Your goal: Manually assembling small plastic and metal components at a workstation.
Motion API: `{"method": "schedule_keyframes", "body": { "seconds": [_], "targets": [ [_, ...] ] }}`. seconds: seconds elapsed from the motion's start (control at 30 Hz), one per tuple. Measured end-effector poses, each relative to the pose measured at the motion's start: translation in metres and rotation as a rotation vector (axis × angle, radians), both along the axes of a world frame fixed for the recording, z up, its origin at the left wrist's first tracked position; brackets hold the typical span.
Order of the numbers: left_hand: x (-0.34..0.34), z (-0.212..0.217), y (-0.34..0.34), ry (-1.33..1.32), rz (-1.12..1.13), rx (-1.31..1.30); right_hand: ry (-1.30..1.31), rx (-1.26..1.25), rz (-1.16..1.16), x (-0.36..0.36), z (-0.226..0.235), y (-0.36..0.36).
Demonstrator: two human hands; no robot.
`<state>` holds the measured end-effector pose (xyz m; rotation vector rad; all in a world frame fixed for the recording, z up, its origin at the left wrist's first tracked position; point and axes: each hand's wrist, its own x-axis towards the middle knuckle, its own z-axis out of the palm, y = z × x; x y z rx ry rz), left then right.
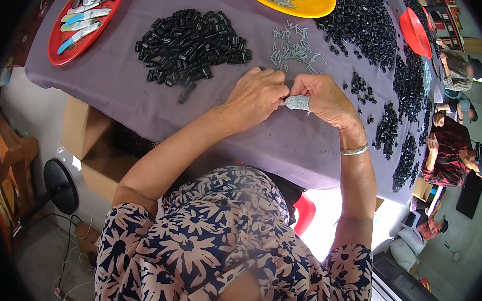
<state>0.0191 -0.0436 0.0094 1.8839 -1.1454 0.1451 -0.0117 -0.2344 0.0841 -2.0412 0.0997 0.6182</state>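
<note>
My left hand (255,97) and my right hand (326,101) meet over the near part of the cloth, fingertips close together. Both are closed in a pinch; whatever sits between the fingers is hidden or too small to make out. A grey knitted-looking finger cover (297,103) wraps my right thumb. Beyond my left hand lies a heap of small black plastic pieces (182,46), with one single black piece (187,93) apart at its near edge. Loose grey screws (292,47) are scattered just beyond my right hand.
A purple cloth (97,54) covers the table. At the far side stand a red tray (54,49) with knives and a yellow plate (323,5) with more screws. Many tiny black parts (363,27) and a red bowl (415,32) lie right. People (450,146) sit beyond.
</note>
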Motion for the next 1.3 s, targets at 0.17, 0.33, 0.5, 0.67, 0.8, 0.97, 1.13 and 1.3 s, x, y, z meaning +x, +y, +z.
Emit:
{"method": "schedule_keyframes", "body": {
  "seconds": [0.17, 0.33, 0.5, 0.67, 0.8, 0.97, 1.13, 1.3],
  "targets": [
    [0.001, -0.005, 0.001, -0.035, -0.021, -0.004, 0.083, -0.04, 0.042, 0.006, 0.007, 0.005],
    [-0.001, 0.002, 0.004, -0.048, -0.036, -0.007, 0.105, -0.001, 0.036, 0.009, 0.004, 0.005],
    [-0.001, 0.009, 0.003, 0.178, -0.037, -0.049, 0.127, -0.036, 0.026, 0.009, 0.008, 0.006],
    [-0.006, 0.005, 0.0, 0.251, 0.021, -0.01, 0.16, -0.045, 0.015, 0.011, -0.003, 0.003],
    [0.0, 0.006, -0.003, 0.197, -0.011, 0.003, 0.028, -0.282, 0.156, 0.013, -0.003, 0.004],
    [-0.001, 0.007, 0.003, 0.174, 0.011, 0.014, 0.144, -0.236, 0.211, 0.021, 0.002, 0.007],
    [0.0, 0.004, 0.0, 0.103, 0.01, 0.014, 0.076, -0.047, -0.032, -0.004, -0.005, 0.001],
    [-0.007, 0.022, 0.045, -0.091, 0.167, -0.033, -0.5, 0.027, -0.341, -0.073, -0.027, 0.007]
  ]
}}
